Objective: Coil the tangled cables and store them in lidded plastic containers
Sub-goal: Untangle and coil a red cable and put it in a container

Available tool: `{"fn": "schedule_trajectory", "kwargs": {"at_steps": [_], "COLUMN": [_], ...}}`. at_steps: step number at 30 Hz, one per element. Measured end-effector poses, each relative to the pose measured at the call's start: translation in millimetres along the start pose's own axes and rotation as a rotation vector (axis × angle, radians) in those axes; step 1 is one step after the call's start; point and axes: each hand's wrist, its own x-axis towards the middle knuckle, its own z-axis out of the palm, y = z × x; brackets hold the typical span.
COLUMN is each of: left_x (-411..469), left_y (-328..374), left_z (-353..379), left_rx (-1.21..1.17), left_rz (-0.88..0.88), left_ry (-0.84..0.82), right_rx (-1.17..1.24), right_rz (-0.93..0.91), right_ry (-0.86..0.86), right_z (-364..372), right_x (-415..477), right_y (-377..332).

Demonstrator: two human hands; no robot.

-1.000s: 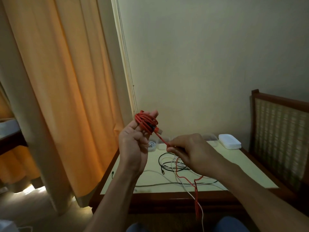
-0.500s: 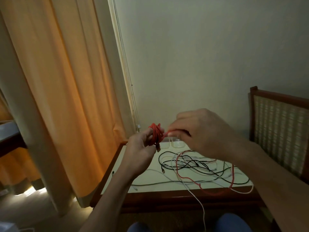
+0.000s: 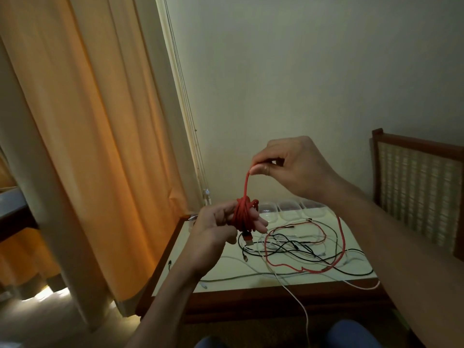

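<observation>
Head view: above the left half of the worktop (image 3: 226, 270), the left grip (image 3: 216, 227) held a red coil (image 3: 242, 218) wound round its fingers, while the right grip (image 3: 288, 167) pinched the cable (image 3: 245, 187) taut, higher above the worktop. The loose tail trailed into the tangle (image 3: 301, 247) on the worktop; containers (image 3: 288, 210) stood at its far edge. Judged best: even tension, each wrap laid beside the last, slack fed slowly so the tangle would not drag along.

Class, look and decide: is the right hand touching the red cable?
Touching. The head view shows the right hand pinching the red cable between thumb and finger, above the turns wound on the left hand.
</observation>
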Motion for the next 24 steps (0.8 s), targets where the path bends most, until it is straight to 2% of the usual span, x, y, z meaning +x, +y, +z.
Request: {"fn": "schedule_trajectory", "kwargs": {"at_steps": [4,8,12,17,24], "left_x": [-1.1,-8.8,-8.5,-10.6,-16.1], "left_y": [0.3,4.2,7.6,1.0,-9.4], "left_z": [3.1,3.0,15.1,16.3,23.5], "left_rx": [-0.262,-0.497,-0.741,-0.426,0.272], "left_rz": [0.032,0.047,0.189,0.202,0.129], "left_ry": [0.004,0.008,0.120,0.320,0.309], "right_rx": [0.155,0.294,0.324,0.236,0.116], "right_rz": [0.177,0.263,0.323,0.343,0.339], "right_ry": [-0.042,-0.071,-0.085,-0.097,-0.099], "right_z": [20.4,40.4,59.6,67.9,58.3], "right_x": [-16.2,-46.6,-73.7,-98.7,-117.0], "right_y": [7.2,-2.7,-17.8,-31.8,-43.2]}}
